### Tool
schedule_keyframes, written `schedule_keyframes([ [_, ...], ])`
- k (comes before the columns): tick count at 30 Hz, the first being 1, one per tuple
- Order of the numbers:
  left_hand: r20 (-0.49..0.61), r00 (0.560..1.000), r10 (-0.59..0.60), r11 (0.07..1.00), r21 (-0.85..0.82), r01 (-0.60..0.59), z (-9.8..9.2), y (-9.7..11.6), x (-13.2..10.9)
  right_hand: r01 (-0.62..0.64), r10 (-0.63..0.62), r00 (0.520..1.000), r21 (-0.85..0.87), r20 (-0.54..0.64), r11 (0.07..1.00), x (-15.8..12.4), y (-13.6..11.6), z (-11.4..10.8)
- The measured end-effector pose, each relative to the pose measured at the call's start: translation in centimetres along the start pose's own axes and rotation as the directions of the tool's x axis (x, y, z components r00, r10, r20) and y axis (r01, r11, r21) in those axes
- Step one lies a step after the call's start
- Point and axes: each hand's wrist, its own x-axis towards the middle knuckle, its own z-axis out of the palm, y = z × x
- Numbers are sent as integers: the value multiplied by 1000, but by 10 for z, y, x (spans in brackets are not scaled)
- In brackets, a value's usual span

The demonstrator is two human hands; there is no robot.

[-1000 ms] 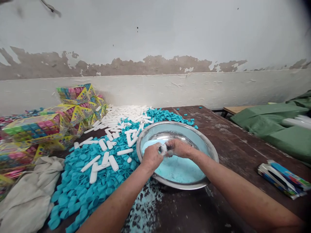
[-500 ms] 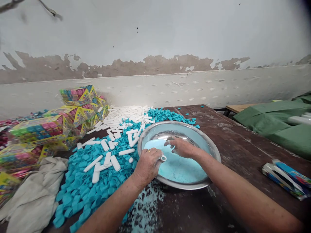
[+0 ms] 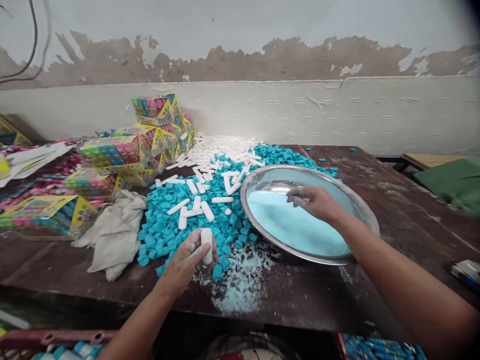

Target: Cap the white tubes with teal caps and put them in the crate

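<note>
My left hand is wrapped round a small white plastic tube, held upright over the near edge of a heap of turquoise caps. To the right, a wide metal basin holds pale blue powder. Over that powder hangs my right hand, its fingers bent and drawn together, dusted with powder at the tips. Whether anything is between them cannot be made out. More white tubes lie scattered on the caps, with a larger pile behind.
Packed boxes of colourful tubes are stacked at the left, behind a crumpled grey cloth. Spilled powder covers the dark table before the basin. Crates stand below the table edge; green fabric lies far right.
My left hand has moved away from the basin to the left, turning the white tube upright. My right hand stays over the powder, its fingers closer together. The view has tilted down and turned left.
</note>
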Motion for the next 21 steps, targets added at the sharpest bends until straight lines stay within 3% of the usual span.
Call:
schedule_keyframes([
  [3, -60, 998, -25, 998, -60, 21, -11, -29, -26, 150, -147, 987, 29, -69, 988, -24, -40, -11],
  [5, -109, 993, -32, 993, -121, 18, -14, -46, -36, 239, -239, 971, 65, -8, 969, -46, -72, -6],
  [8, -137, 990, -24, 986, -169, 0, -15, -62, -41, 264, -286, 936, 125, 206, 956, -75, -109, 24],
  [11, -121, 993, 3, 987, -161, -22, -14, -65, -42, 149, -149, 935, 26, 320, 988, -81, -124, 70],
  [15, -99, 995, 28, 990, -133, -41, -11, -63, -43, -11, 52, 964, -156, 263, 988, -57, -124, 122],
  [18, -101, 994, 30, 990, -136, -44, -11, -63, -44, -75, 122, 967, -209, 224, 975, -39, -121, 143],
  [21, -97, 995, 31, 992, -121, -43, -12, -63, -45, -76, 116, 969, -182, 219, 980, -34, -117, 150],
])
